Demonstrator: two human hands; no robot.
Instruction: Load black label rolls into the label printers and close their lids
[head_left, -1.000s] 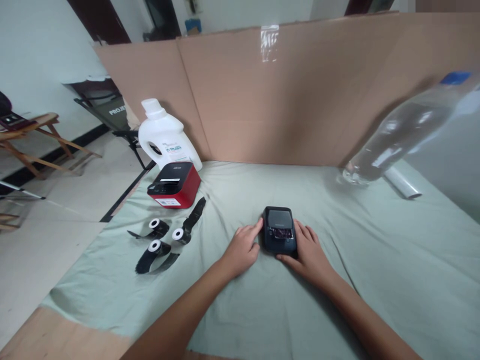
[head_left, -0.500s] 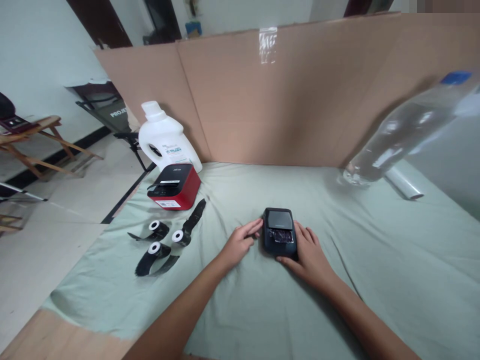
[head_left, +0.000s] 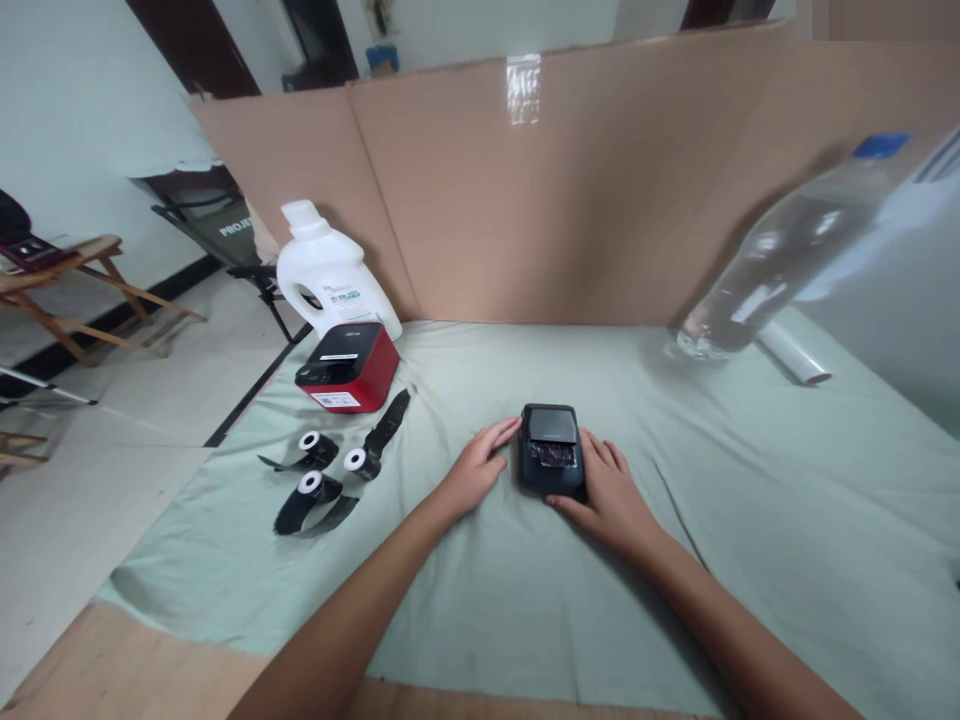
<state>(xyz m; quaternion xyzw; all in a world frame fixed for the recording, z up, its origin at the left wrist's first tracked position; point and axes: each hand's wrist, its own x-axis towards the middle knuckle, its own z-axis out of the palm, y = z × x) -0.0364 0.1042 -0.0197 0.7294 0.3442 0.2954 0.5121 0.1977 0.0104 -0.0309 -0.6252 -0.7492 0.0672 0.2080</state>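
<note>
A small dark device (head_left: 553, 426) with a grey top panel and a slot of crinkled dark material lies on the green cloth. My right hand (head_left: 611, 492) rests along its right side, fingers against the edge and thumb at the near right corner. Beside its left edge is my left hand (head_left: 478, 465), fingers together and pointing at the device; whether the fingertips touch it is unclear. Several dark rolls with white cores, such as one roll (head_left: 362, 463), lie to the left, near a red and black box-shaped machine (head_left: 360, 372).
A white jug (head_left: 337, 270) stands behind the red machine. Cardboard (head_left: 540, 220) rises along the back. At the right, a large clear bottle (head_left: 780, 255) leans beside a whitish roll (head_left: 796, 352). Green cloth (head_left: 480, 590) covers the table, with bare wood at the near edge.
The camera view has shifted slightly. Both hands keep nearly the same places beside the device.
</note>
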